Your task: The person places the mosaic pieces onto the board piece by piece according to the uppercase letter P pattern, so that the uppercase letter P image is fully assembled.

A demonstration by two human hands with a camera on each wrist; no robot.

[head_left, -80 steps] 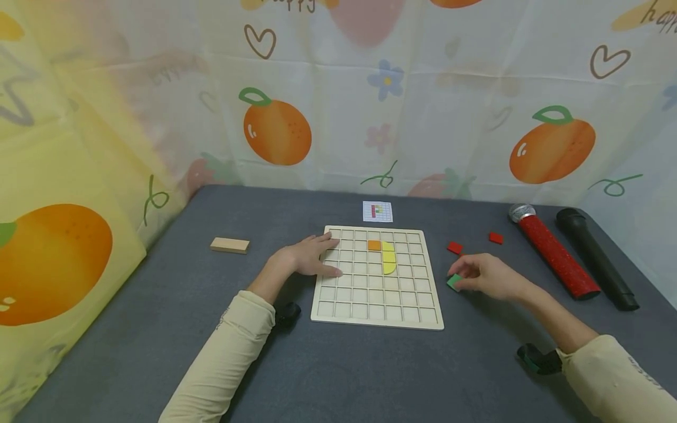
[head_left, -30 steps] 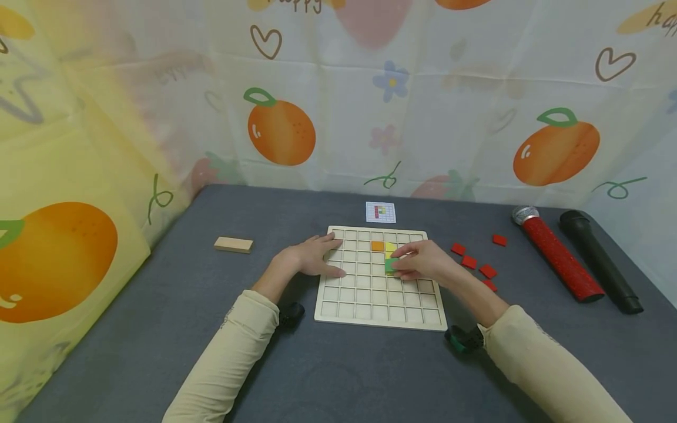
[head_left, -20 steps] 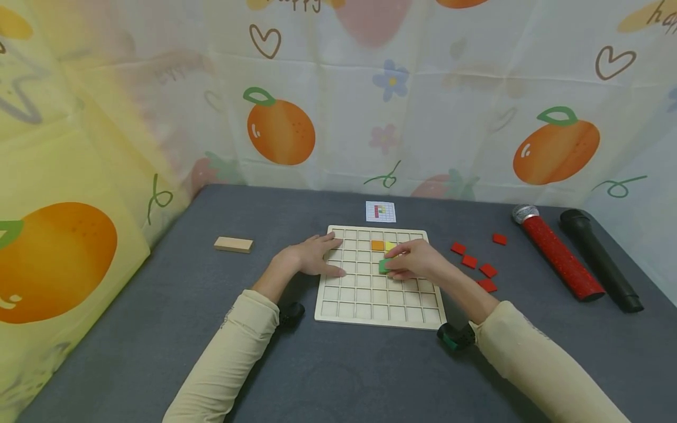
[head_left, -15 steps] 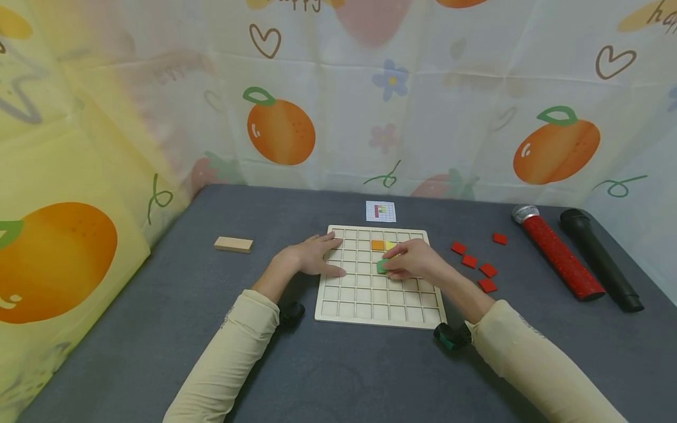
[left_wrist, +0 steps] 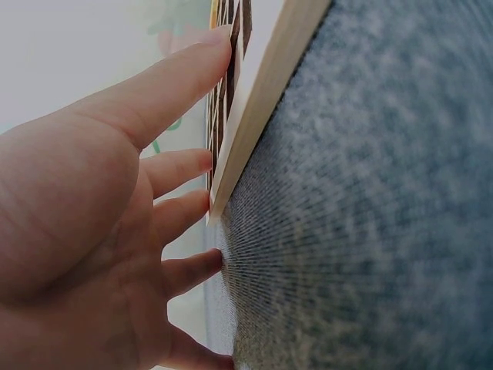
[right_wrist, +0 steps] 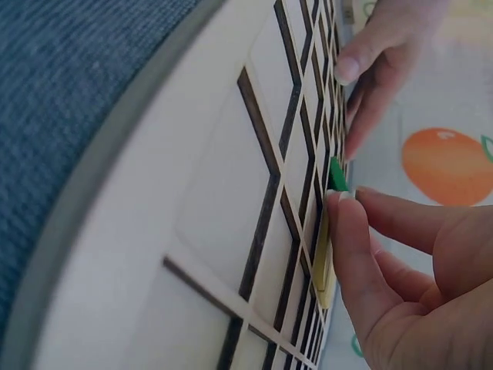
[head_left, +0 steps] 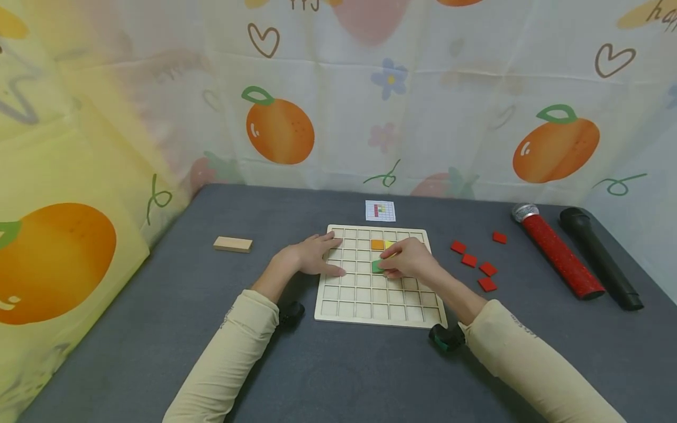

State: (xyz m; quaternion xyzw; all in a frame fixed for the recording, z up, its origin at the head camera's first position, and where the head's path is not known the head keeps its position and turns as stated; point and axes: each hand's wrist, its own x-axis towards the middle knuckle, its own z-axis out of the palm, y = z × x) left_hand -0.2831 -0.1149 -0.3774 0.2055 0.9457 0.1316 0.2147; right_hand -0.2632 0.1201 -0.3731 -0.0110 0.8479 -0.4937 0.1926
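A pale wooden grid board (head_left: 354,308) lies on the dark table. My left hand (head_left: 309,255) rests at its left side with fingers spread; in the left wrist view the thumb (left_wrist: 181,81) and some fingertips touch the board, others the cloth. My right hand (head_left: 412,261) pinches a green tile (head_left: 376,267) between thumb and fingers over the middle cells. In the right wrist view the green tile (right_wrist: 339,176) is tilted at the grid. An orange tile (head_left: 377,244) sits in a cell above, beside a yellow tile (head_left: 388,244), whose lower part my right hand hides.
Several red tiles (head_left: 488,284) lie loose to the right of the board. Past them are a red microphone (head_left: 560,252) and a black one (head_left: 600,258). A wooden block (head_left: 233,244) lies at left. Behind the board is a small pattern card (head_left: 380,211); a printed curtain hangs beyond.
My right hand has brought the green tile from the table at right onto the board, past the yellow piece, and shifted it a little left. The left hand has stayed in place.
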